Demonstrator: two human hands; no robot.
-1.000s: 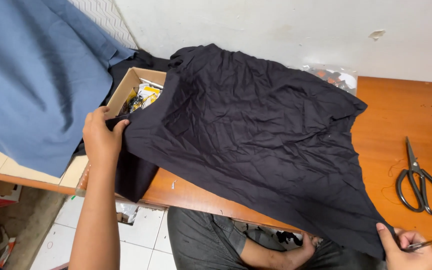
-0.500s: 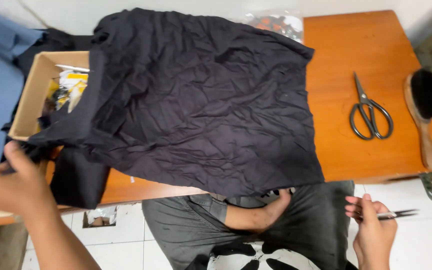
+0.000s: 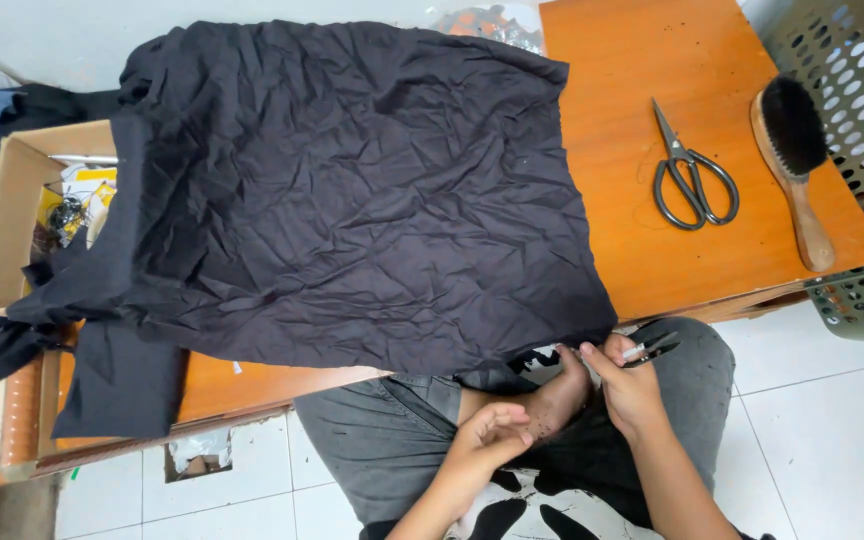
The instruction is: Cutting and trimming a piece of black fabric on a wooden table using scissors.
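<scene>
While spread wide over the orange surface [image 3: 652, 120] above both hands, black garment [image 3: 342, 190] hangs its near hem off the edge. Trimming stage, by the look. Right hand [image 3: 627, 385] closed around small thread snips [image 3: 650, 349], touching that hem corner. Left hand [image 3: 482, 440] loosely curled, holding nothing, down at the lap. Next needs the hem pinched taut. Big scissors [image 3: 692, 175] and brush [image 3: 794, 165] lying beyond, right.

Black crumpled garment [image 3: 352, 190]; orange-brown table [image 3: 632, 90]; black scissors [image 3: 690, 172]; grey-green perforated basket [image 3: 857, 100]; white floor tiles [image 3: 832, 430]
</scene>
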